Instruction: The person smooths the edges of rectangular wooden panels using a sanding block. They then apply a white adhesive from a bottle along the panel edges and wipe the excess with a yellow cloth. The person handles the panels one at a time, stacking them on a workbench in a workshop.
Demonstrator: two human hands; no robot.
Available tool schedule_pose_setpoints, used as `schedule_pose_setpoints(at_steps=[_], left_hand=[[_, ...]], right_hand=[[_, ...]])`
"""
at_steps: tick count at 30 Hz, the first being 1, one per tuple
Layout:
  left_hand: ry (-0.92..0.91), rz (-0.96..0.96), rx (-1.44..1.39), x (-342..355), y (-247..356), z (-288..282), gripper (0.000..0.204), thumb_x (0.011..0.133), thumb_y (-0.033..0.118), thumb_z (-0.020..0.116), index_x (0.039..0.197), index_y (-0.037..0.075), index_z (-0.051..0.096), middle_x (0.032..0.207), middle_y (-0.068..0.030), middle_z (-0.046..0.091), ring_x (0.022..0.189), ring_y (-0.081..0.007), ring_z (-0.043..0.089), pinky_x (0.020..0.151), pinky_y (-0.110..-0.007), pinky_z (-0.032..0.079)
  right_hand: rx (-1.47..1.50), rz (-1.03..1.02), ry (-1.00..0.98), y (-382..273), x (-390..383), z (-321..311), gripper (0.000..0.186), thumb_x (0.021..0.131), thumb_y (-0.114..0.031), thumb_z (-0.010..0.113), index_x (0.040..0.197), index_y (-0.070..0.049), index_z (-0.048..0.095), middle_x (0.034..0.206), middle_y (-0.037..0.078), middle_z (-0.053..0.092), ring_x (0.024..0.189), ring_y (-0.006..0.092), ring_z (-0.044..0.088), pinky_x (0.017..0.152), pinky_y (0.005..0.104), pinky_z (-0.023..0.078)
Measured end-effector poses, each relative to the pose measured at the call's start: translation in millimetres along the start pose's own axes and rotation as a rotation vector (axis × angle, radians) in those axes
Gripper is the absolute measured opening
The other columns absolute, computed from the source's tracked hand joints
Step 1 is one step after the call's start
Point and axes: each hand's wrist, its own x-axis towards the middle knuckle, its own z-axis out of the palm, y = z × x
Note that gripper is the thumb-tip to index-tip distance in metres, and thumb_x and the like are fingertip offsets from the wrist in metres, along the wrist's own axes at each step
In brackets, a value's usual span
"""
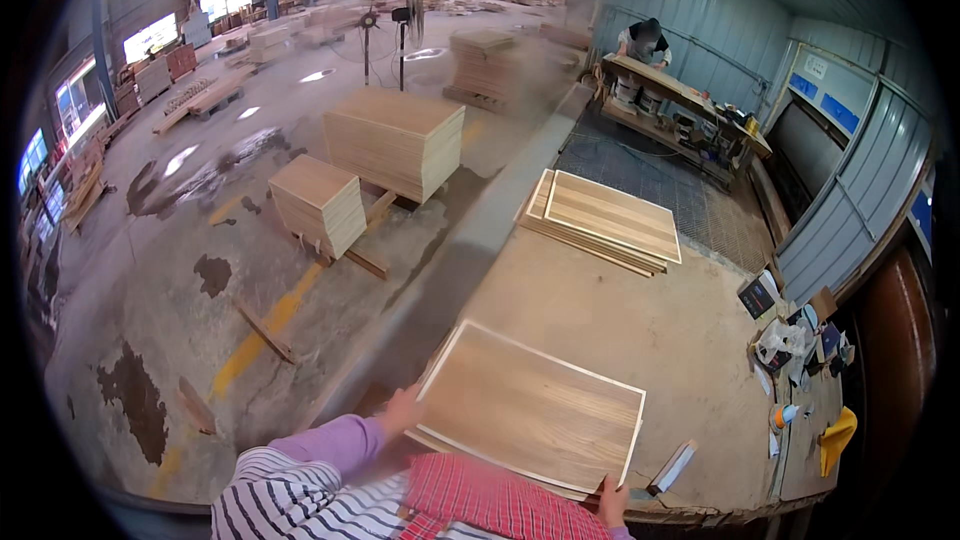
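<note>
A wooden panel (pixel 530 405) with a pale border lies in front of me at the near end of the work table, with the edge of another board showing beneath its near side. My left hand (pixel 402 410) grips its left edge, fingers partly hidden behind the rim. At the near right corner my right hand (pixel 612 502) holds the edge, with the thumb on top. A small block with a whitish face (pixel 674 466) lies just right of that corner. Farther along the table is a stack of similar panels (pixel 612 217).
The table (pixel 590 305) carries a plastic bag (pixel 778 342), a tape roll (pixel 785 416) and a yellow cloth (pixel 838 440) along its right side. Stacked boards (pixel 395 140) stand on the floor to the left. Another person (pixel 645 44) works at a far bench (pixel 690 100).
</note>
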Motion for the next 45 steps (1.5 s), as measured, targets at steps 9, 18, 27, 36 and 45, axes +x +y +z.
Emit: schedule_pose_setpoints(at_steps=[9,18,27,36,45], left_hand=[[-0.612,0.294,-0.009,20.4,110.3,-169.6,0.059,0.086,0.029,0.058,0.139,0.008,0.042,0.084,-0.0088,0.063,0.067,-0.0163,0.058,0.061,-0.029,0.050],[-0.693,0.152,-0.229,37.0,140.9,-218.8,0.032,0.089,0.018,0.057,0.118,0.006,0.062,0.072,-0.0009,0.060,0.055,-0.0068,0.053,0.048,-0.022,0.046],[-0.576,0.205,-0.020,82.1,208.1,-220.4,0.037,0.093,0.039,0.052,0.094,0.006,0.069,0.075,-0.0040,0.063,0.060,-0.0108,0.060,0.055,-0.024,0.052],[-0.816,0.378,-0.333,136.9,196.8,-219.9,0.064,0.076,0.003,0.069,0.134,0.007,0.041,0.108,-0.0025,0.054,0.095,-0.0122,0.052,0.087,-0.028,0.046],[-0.437,0.591,-0.650,181.8,142.1,-119.5,0.074,0.066,-0.007,0.076,0.131,0.008,0.046,0.116,-0.0034,0.058,0.110,-0.0143,0.052,0.092,-0.031,0.048]], right_hand=[[-0.528,-0.047,-0.194,-110.0,-15.8,-61.2,0.040,0.085,-0.034,0.064,0.081,0.005,0.068,0.068,0.005,0.064,0.060,0.0120,0.057,0.053,0.0286,0.046],[-0.622,0.123,-0.311,-199.8,-19.8,-58.7,0.031,0.083,-0.032,0.067,0.081,-0.002,0.068,0.065,0.001,0.060,0.055,0.0093,0.051,0.047,0.0263,0.039],[-0.116,0.275,-0.655,-215.1,76.2,-63.8,0.047,0.095,-0.041,0.038,0.125,-0.009,0.054,0.097,0.011,0.067,0.076,0.0173,0.063,0.064,0.0288,0.049],[0.126,0.103,-0.614,-213.7,113.1,-69.6,0.037,0.080,0.007,0.054,0.116,-0.002,0.056,0.087,0.008,0.063,0.077,0.0181,0.061,0.068,0.0311,0.052],[-0.312,-0.661,-0.298,-172.7,131.6,-27.8,0.057,0.067,-0.019,0.083,0.116,-0.004,0.058,0.098,0.006,0.063,0.088,0.0176,0.058,0.079,0.0340,0.049]])
